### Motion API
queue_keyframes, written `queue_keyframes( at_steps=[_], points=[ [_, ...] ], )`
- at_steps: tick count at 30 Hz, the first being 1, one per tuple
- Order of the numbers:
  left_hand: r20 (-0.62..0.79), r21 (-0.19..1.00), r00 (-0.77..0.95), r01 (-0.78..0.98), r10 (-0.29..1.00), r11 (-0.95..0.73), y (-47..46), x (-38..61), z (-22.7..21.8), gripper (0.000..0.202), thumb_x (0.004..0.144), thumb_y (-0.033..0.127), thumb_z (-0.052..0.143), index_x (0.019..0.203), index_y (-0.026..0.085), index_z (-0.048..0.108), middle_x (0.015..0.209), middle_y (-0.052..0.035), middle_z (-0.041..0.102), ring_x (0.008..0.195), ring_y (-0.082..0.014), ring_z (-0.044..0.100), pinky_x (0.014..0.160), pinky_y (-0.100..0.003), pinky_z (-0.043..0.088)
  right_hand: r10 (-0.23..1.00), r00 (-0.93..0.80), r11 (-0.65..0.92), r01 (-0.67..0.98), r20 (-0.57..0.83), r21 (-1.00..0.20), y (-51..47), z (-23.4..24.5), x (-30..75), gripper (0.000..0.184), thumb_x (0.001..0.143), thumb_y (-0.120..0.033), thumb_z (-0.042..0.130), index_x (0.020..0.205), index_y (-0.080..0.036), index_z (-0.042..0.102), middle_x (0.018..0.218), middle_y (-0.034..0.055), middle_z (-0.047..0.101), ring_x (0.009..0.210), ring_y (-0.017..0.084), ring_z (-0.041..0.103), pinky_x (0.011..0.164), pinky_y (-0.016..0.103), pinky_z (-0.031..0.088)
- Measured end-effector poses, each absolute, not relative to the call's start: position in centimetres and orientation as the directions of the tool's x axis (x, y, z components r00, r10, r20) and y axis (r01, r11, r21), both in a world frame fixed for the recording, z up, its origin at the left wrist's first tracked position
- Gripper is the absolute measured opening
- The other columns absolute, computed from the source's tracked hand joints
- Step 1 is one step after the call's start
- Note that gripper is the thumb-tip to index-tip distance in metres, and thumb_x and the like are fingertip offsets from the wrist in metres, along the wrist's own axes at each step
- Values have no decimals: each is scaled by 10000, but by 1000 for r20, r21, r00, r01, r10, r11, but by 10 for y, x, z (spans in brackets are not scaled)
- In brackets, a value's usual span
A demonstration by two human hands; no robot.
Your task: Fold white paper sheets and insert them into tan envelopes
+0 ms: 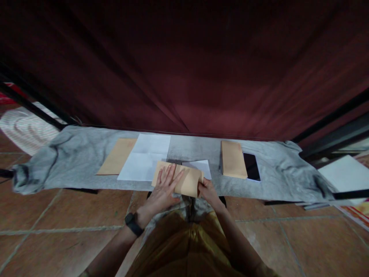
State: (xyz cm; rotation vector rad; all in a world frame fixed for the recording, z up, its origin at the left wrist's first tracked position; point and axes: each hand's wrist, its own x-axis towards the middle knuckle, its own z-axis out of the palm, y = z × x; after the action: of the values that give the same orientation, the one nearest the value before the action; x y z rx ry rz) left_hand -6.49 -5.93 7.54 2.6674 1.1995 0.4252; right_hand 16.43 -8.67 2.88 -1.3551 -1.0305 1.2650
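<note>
A brown paper envelope (187, 181) lies at the front edge of the cloth-covered bench, close to my body. My left hand (166, 184) rests flat on its left part with the fingers spread. At its right end my right hand (206, 189) is closed on the curled edge, thumb and fingers together; what is inside the opening is hidden. Behind the envelope a folded white paper (201, 165) shows partly. A large creased white sheet (144, 157) lies to the left, partly over a flat brown envelope (118, 156).
To the right, a stack of brown envelopes (233, 159) lies beside a dark phone (251, 166). The narrow bench has a grey cloth (196, 147). A dark red curtain (184, 69) hangs behind it, and dark metal bars (346, 113) stand at both ends.
</note>
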Motion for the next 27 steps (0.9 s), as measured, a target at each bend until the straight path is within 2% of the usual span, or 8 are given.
queue_keyframes(
  at_steps=[3, 7, 13, 17, 19, 21, 23, 27],
  points=[
    [80, 211, 730, 653, 679, -727, -33, -67, 77, 1195, 685, 475, 838, 1637, 237, 157, 1710, -213, 34, 1566, -422, 102, 1220, -656, 111, 990, 42, -132, -24, -133, -991, -88, 32, 168, 228, 799, -361, 601, 896, -235, 765, 883, -17, 768, 860, 227, 690, 884, 386, 558],
    [64, 186, 787, 595, 614, -782, -21, -63, 73, 1123, 708, 402, 812, 1631, 233, 194, 1695, -221, 137, 1558, -404, 158, 1223, -652, 53, 995, 12, -100, -15, -100, -995, -89, 36, 172, 252, 824, -397, 599, 927, -237, 765, 886, -13, 768, 873, 228, 696, 897, 386, 559],
    [90, 182, 770, 611, 632, -770, -29, -58, 67, 1092, 727, 352, 766, 1632, 206, 172, 1649, -230, 268, 1538, -400, 221, 1229, -629, 71, 976, 187, -143, 149, -114, -978, -93, 32, 176, 298, 855, -368, 578, 1078, -216, 706, 862, 29, 742, 845, 228, 678, 847, 378, 565],
    [97, 174, 746, 639, 659, -749, -32, -53, 69, 1080, 738, 334, 749, 1632, 189, 161, 1631, -232, 311, 1535, -386, 238, 1236, -606, 75, 922, 372, -51, 390, 106, -920, -103, 49, 180, 383, 893, -340, 546, 1237, -209, 651, 1142, 113, 688, 1051, 257, 645, 981, 428, 513],
    [103, 173, 739, 645, 665, -744, -31, -51, 69, 1070, 748, 344, 742, 1631, 183, 161, 1626, -235, 321, 1528, -388, 257, 1236, -607, 77, 916, 353, 25, 421, 189, -907, -108, 60, 181, 338, 926, -342, 520, 1206, -227, 670, 1193, 123, 668, 1127, 264, 624, 1030, 428, 487],
    [114, 171, 736, 647, 667, -743, -31, -49, 68, 1059, 757, 355, 734, 1629, 174, 162, 1622, -238, 330, 1521, -393, 272, 1234, -615, 76, 941, 303, 26, 372, 148, -928, -109, 66, 181, 293, 940, -358, 517, 1134, -240, 702, 1136, 109, 699, 1071, 261, 649, 1003, 423, 500],
    [126, 166, 740, 641, 661, -749, -31, -50, 66, 1044, 765, 354, 729, 1628, 171, 170, 1613, -240, 345, 1514, -395, 287, 1235, -619, 72, 965, 263, -49, 248, 18, -967, -107, 67, 184, 260, 908, -391, 576, 1055, -241, 730, 1044, 88, 734, 977, 256, 676, 953, 422, 523],
    [137, 174, 746, 629, 651, -758, -31, -57, 63, 1040, 770, 352, 743, 1629, 176, 183, 1544, -230, 438, 1456, -383, 382, 1241, -603, 100, 945, 153, -246, -260, -291, -934, -99, 66, 199, 289, 756, -443, 742, 925, -208, 746, 975, 78, 768, 936, 262, 707, 907, 423, 553]
  ],
)
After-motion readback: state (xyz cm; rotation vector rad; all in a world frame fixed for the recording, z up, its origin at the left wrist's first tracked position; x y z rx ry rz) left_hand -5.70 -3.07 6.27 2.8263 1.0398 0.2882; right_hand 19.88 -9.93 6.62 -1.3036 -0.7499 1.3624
